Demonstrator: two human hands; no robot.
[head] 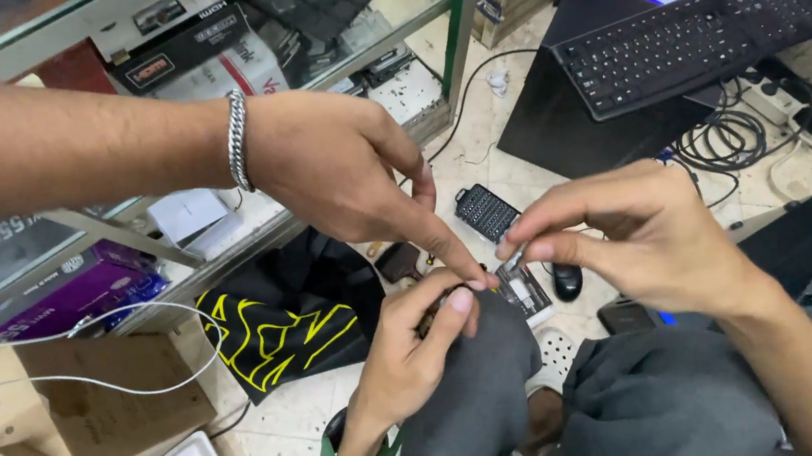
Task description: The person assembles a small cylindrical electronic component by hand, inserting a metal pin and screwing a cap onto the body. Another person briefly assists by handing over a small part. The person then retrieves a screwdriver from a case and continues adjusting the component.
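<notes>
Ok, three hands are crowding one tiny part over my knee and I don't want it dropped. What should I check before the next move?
1. Left hand grips the small dark part: ok, pinched between thumb and fingers.
2. Right hand holds something: cannot tell; its fingertips are pinched shut, but anything between them is too small to see.
3. Co-worker's hand is out of the way: not ok; its forefinger reaches down to the left thumb.
4. Something to catch a drop: ok, the knee lies right beneath.
5. Bit case is in sight: ok, on the floor near the mouse.
</notes>
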